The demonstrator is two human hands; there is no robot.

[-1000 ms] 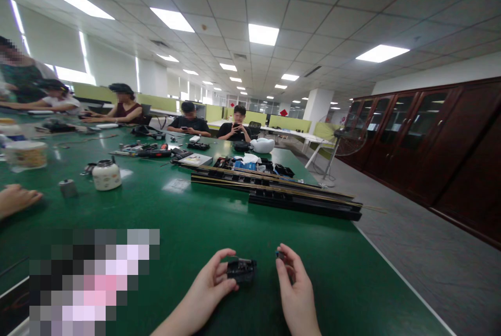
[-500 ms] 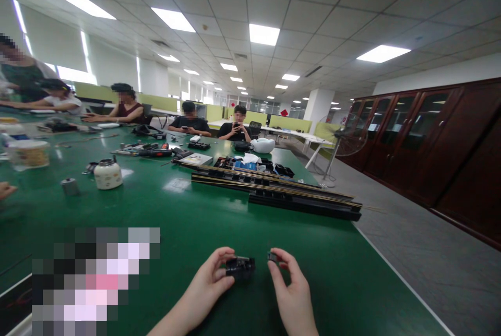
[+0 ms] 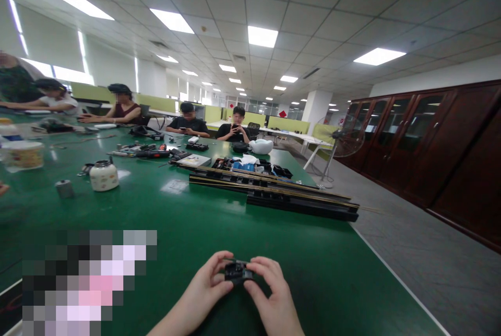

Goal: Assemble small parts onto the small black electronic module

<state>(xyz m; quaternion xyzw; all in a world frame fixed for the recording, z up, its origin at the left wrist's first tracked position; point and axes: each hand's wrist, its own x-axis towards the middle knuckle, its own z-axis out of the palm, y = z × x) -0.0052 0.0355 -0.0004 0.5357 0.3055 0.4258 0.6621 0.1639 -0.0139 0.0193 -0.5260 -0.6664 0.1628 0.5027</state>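
Note:
Low in the view, over the near part of the green table [image 3: 313, 258], my left hand [image 3: 205, 289] pinches a small black boxy part [image 3: 236, 271] between thumb and fingers. My right hand [image 3: 268, 294] has its fingers curled onto the same part from the right and top, so both hands meet on it. A tiny dark piece that the right fingers held is hidden between fingers and part.
Long black rails [image 3: 282, 192] lie across the table's middle. A white jar [image 3: 104, 175], a small metal cylinder [image 3: 63, 188], tools and boxes lie farther back. Several people sit at the far end. Wooden cabinets [image 3: 430, 138] and a fan [image 3: 342, 143] stand right of the table edge.
My right hand moved left with the tiny dark piece and closed onto the black part in my left hand. The other person's hand at the left edge withdrew.

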